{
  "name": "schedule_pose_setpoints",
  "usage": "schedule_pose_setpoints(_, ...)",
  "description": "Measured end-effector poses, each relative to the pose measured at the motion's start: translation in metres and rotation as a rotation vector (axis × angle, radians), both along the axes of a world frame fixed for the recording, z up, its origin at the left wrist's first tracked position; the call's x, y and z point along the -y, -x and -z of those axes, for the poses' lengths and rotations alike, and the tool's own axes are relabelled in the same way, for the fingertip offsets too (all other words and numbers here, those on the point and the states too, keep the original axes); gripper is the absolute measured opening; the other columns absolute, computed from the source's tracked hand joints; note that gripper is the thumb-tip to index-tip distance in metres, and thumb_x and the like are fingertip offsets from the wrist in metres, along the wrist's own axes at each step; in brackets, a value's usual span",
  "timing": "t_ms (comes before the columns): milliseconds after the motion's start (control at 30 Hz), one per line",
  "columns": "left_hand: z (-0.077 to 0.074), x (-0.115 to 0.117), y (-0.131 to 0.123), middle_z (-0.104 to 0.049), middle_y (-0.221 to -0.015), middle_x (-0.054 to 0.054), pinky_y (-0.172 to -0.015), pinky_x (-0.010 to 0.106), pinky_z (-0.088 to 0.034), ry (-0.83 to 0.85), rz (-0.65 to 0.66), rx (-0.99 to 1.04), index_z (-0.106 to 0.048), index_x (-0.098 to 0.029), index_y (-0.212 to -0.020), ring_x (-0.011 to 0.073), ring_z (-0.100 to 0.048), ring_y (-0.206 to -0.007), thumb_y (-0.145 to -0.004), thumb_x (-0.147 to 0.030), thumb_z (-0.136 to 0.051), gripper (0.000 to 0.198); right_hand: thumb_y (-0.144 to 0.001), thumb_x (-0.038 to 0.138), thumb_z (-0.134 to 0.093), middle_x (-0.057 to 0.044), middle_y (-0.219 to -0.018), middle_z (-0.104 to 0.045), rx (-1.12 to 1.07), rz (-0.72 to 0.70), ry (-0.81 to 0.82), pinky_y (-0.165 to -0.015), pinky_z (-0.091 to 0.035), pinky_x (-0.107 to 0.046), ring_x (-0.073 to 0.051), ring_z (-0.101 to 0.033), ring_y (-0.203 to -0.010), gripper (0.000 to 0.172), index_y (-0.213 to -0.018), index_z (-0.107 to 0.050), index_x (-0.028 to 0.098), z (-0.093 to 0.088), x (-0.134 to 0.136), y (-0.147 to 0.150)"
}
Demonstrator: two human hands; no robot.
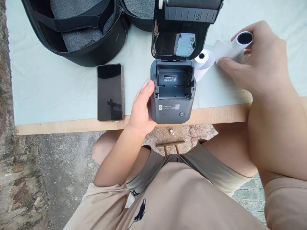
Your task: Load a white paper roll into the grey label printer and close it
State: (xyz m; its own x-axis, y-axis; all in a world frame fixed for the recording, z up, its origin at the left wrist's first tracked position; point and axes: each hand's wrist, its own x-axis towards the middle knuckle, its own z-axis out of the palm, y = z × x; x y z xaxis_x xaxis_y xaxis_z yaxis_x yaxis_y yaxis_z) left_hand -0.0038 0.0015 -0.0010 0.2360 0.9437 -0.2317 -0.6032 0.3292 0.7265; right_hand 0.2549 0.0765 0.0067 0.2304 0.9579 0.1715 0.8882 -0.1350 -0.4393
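One bare left hand point(142, 110) grips a dark grey boxy plastic printer point(171, 108) at the front edge of the pale green cloth-covered surface point(59, 92). Nearer the right edge, the bare right hand point(261, 64) holds a small white paper roll point(235, 50) with a loose end. Another white paper roll point(202, 63) sits just behind the printer's right side. The shiny black lid point(179, 30) is up and no roll is inside: opening looks done, and putting paper in seems left.
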Motion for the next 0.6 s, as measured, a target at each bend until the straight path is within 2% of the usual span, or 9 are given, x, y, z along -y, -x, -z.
schedule_pose_setpoints(67, -0.001, 0.0, 0.0, -0.076, -0.103, 0.005, -0.114, 0.038, -0.048, -0.005, -0.002, -0.012, -0.07, -0.02, -0.1, 0.0246, -0.052, -0.142, -0.098, -0.038, -0.048, 0.029, -0.054, 0.028, -0.079, -0.011, -0.111, -0.071, 0.01, -0.096, -0.078, -0.078, -0.049, -0.04, -0.029, -0.066, -0.1, 0.063, -0.115, -0.063, 0.022, -0.003, 0.003, 0.0)
schedule_pose_setpoints(100, -0.002, 0.0, 0.0, -0.076, -0.104, 0.005, -0.114, 0.038, -0.048, -0.001, 0.002, -0.016, -0.07, -0.021, -0.099, 0.0248, -0.051, -0.142, -0.098, -0.038, -0.047, 0.029, -0.056, 0.028, -0.076, -0.012, -0.116, -0.07, -0.002, -0.174, -0.212, -0.079, -0.05, -0.04, -0.031, -0.067, -0.105, 0.065, -0.119, -0.063, 0.02, -0.005, 0.006, 0.001)
schedule_pose_setpoints(133, -0.003, -0.001, 0.0, -0.076, -0.103, 0.006, -0.114, 0.038, -0.049, -0.002, 0.007, -0.017, -0.071, -0.021, -0.098, 0.0252, -0.051, -0.142, -0.098, -0.038, -0.047, 0.029, -0.058, 0.028, -0.073, -0.013, -0.118, -0.069, -0.02, -0.256, -0.373, -0.079, -0.051, -0.04, -0.033, -0.067, -0.106, 0.063, -0.12, -0.064, 0.019, -0.009, 0.01, 0.005)
schedule_pose_setpoints(200, -0.004, -0.001, 0.0, -0.076, -0.104, 0.005, -0.114, 0.04, -0.049, -0.006, 0.006, -0.013, -0.071, -0.023, -0.096, 0.0256, -0.049, -0.144, -0.097, -0.037, -0.047, 0.028, -0.065, 0.028, -0.066, -0.014, -0.113, -0.071, -0.021, -0.359, -0.581, -0.072, -0.052, -0.039, -0.032, -0.069, -0.096, 0.05, -0.114, -0.07, 0.018, -0.016, 0.018, 0.016)
schedule_pose_setpoints(233, -0.005, -0.001, -0.001, -0.076, -0.104, 0.005, -0.114, 0.04, -0.049, -0.01, -0.004, -0.009, -0.071, -0.023, -0.095, 0.0256, -0.048, -0.145, -0.097, -0.037, -0.047, 0.028, -0.068, 0.028, -0.064, -0.013, -0.109, -0.072, -0.01, -0.404, -0.573, -0.067, -0.052, -0.038, -0.03, -0.069, -0.09, 0.045, -0.112, -0.071, 0.019, -0.019, 0.022, 0.025)
schedule_pose_setpoints(267, -0.005, -0.001, -0.001, -0.076, -0.105, 0.004, -0.114, 0.041, -0.049, -0.013, -0.014, -0.005, -0.071, -0.024, -0.092, 0.0256, -0.047, -0.146, -0.097, -0.037, -0.047, 0.029, -0.073, 0.027, -0.062, -0.012, -0.113, -0.071, 0.045, -0.422, -0.439, -0.069, -0.052, -0.038, -0.029, -0.069, -0.093, 0.042, -0.114, -0.07, 0.02, -0.022, 0.025, 0.034)
schedule_pose_setpoints(333, -0.004, -0.002, 0.0, -0.076, -0.107, 0.003, -0.113, 0.041, -0.05, -0.012, -0.032, 0.006, -0.072, -0.024, -0.088, 0.0254, -0.045, -0.147, -0.096, -0.037, -0.044, 0.031, -0.082, 0.03, -0.061, -0.015, -0.111, -0.07, 0.161, -0.427, -0.291, -0.082, -0.054, -0.041, -0.03, -0.065, -0.103, 0.037, -0.116, -0.068, 0.018, -0.024, 0.03, 0.052)
schedule_pose_setpoints(467, -0.002, -0.002, 0.001, -0.075, -0.107, 0.004, -0.114, 0.04, -0.05, -0.006, -0.021, 0.082, -0.071, -0.023, -0.088, 0.0247, -0.042, -0.15, -0.098, -0.037, -0.038, 0.037, -0.088, 0.032, -0.057, -0.013, -0.111, -0.067, 0.267, -0.411, -0.195, -0.081, -0.052, -0.047, -0.031, -0.064, -0.097, 0.025, -0.11, -0.067, 0.024, -0.021, 0.03, 0.072)
schedule_pose_setpoints(600, -0.001, 0.0, 0.002, -0.075, -0.103, 0.003, -0.116, 0.04, -0.048, -0.001, -0.059, 0.069, -0.071, -0.022, -0.087, 0.024, -0.041, -0.15, -0.097, -0.038, -0.044, 0.033, -0.087, 0.027, -0.055, -0.012, -0.109, -0.066, 0.297, -0.36, -0.11, -0.075, -0.05, -0.046, -0.032, -0.063, -0.094, 0.021, -0.105, -0.067, 0.028, -0.02, 0.032, 0.075)
